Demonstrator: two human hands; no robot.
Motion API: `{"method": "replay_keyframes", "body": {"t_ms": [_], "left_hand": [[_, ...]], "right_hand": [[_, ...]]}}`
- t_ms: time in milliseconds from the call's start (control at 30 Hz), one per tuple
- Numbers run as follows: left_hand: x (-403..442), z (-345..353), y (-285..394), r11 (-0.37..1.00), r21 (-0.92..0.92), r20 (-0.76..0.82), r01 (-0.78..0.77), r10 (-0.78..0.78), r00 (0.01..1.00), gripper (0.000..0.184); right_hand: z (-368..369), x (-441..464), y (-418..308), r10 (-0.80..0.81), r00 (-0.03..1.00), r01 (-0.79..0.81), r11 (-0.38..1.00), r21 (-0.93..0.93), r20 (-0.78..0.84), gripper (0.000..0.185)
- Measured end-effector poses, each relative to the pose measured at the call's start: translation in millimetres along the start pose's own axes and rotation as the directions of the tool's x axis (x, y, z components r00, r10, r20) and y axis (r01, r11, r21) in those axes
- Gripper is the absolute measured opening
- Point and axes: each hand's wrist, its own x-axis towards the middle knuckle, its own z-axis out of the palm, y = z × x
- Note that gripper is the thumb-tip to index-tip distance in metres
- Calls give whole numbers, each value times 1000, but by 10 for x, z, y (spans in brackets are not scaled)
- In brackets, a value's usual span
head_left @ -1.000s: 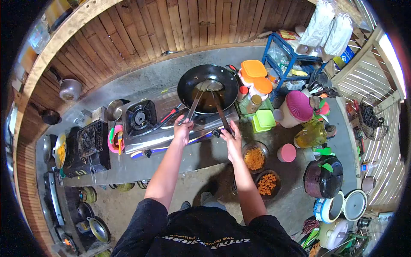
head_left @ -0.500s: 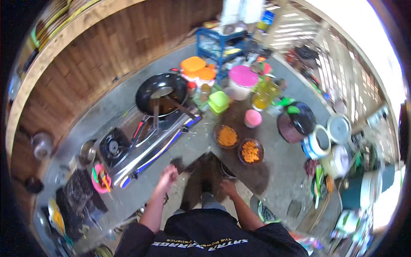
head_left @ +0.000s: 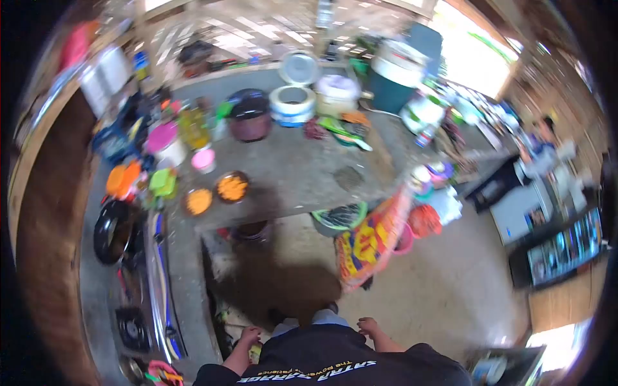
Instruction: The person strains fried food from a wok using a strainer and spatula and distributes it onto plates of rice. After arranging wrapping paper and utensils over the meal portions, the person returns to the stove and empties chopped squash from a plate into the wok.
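My left hand (head_left: 250,336) hangs low at my left side, near the counter's front edge, with loosely bent fingers and nothing visible in it. My right hand (head_left: 368,326) is low on my right over the floor, fingers also loosely bent, holding nothing I can see. Both hands are apart from any object. On the counter ahead, two dark bowls hold orange chopped pieces (head_left: 232,186) and finer orange bits (head_left: 199,201). A pink-lidded container (head_left: 203,160) stands behind them.
To the left are a black wok (head_left: 112,231) and a gas stove (head_left: 133,328). A dark lidded pot (head_left: 250,122) and a rice cooker (head_left: 292,106) line the back. A printed sack (head_left: 370,248) stands on the floor. Another person (head_left: 537,154) is at far right.
My view and body have turned right, so the counter and stove now lie further left. The sack, fridge and other person have come into view. Both hands have dropped lower in the picture.
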Motion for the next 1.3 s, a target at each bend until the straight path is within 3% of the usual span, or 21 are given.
{"method": "replay_keyframes", "body": {"t_ms": [100, 233, 367, 400, 467, 500, 533, 567, 600, 633, 733, 833, 900, 933, 967, 1000, 1033, 1100, 1167, 1233, 1300], "left_hand": [[-79, 154, 410, 985, 169, -5, 15, -14, 1000, 23], [25, 834, 907, 911, 404, -38, -80, 104, 994, 18], [46, 2296, 1365, 823, 537, -3, -185, 221, 975, 22], [57, 2644, 1385, 819, 526, 25, -231, 256, 966, 25], [3, 3259, 1380, 772, 555, 121, -310, 294, 948, 30], [-64, 3652, 1433, 730, 584, 198, -355, 296, 934, 33], [-133, 4056, 1471, 689, 603, 275, -401, 293, 916, 37], [-234, 4415, 1477, 635, 645, 321, -426, 281, 905, 37], [-346, 4729, 1486, 577, 681, 363, -450, 268, 892, 38], [-407, 5027, 1503, 517, 713, 402, -474, 253, 880, 39], [-323, 5662, 1442, 504, 727, 446, -466, 169, 879, 35], [57, 6032, 1400, 447, 802, 437, -397, 15, 900, 33], [410, 6251, 1391, 479, 804, 429, -352, -57, 901, 30], [676, 6288, 1373, 210, 678, 704, -704, 88, 704, 28], [927, 6354, 1385, -106, 412, 909, -905, 121, 400, 27], [1059, 6531, 1529, -404, 62, 998, -913, 39, 50, 25], [1065, 6807, 1710, -177, 302, 952, -937, 111, 285, 25], [905, 7434, 2008, 312, 668, 691, -676, 77, 719, 24], [1230, 8161, 2270, -30, 803, 595, -595, 83, 800, 27], [1080, 8842, 2800, 270, 677, 689, -685, 93, 718, 29], [1569, 9571, 3026, 418, 628, 671, -656, 135, 729, 29]], "right_hand": [[-189, -210, 811, 74, 995, -51, 953, 297, -69, 46], [-409, -523, 1900, 185, 970, -45, 770, 637, -155, 45], [-411, -308, 3516, 290, 921, 9, 655, 756, -262, 34], [-377, -238, 3949, 321, 910, -4, 641, 767, -264, 30], [-617, -612, 4219, 442, 893, -110, 386, 916, -79, 22], [-552, -416, 4722, 227, 942, -54, 829, 556, -246, 19], [-419, -178, 5292, -44, 962, 50, 999, 13, -271, 17], [-443, -68, 5575, 69, 976, 29, 897, 440, -206, 15], [-518, 45, 5773, 138, 985, -7, 625, 781, -101, 14], [-675, 168, 5869, 148, 989, -58, 234, 970, 23, 13], [-1245, 420, 5542, 399, 916, -29, 191, 981, -51, 14], [-2162, 354, 4838, 356, 931, 29, 148, 989, -80, 18], [-2789, 457, 4522, 394, 912, 39, 205, 978, -119, 18], [-3046, 509, 4349, 411, 901, 40, 231, 972, -135, 19], [-3284, 566, 4241, 417, 896, 38, 275, 961, -155, 22], [-3559, 619, 4166, 419, 890, 37, 321, 946, -177, 24], [-3797, 642, 4115, 422, 886, 29, 366, 930, -193, 28], [-4272, 645, 4033, 422, 880, 2, 459, 889, -220, 34], [-4896, 669, 3900, 411, 875, -5, 537, 844, -256, 38], [-5448, 745, 3824, 409, 870, 1, 557, 831, -275, 40], [-5917, 923, 3764, 432, 857, 28, 502, 864, -279, 40]]}}
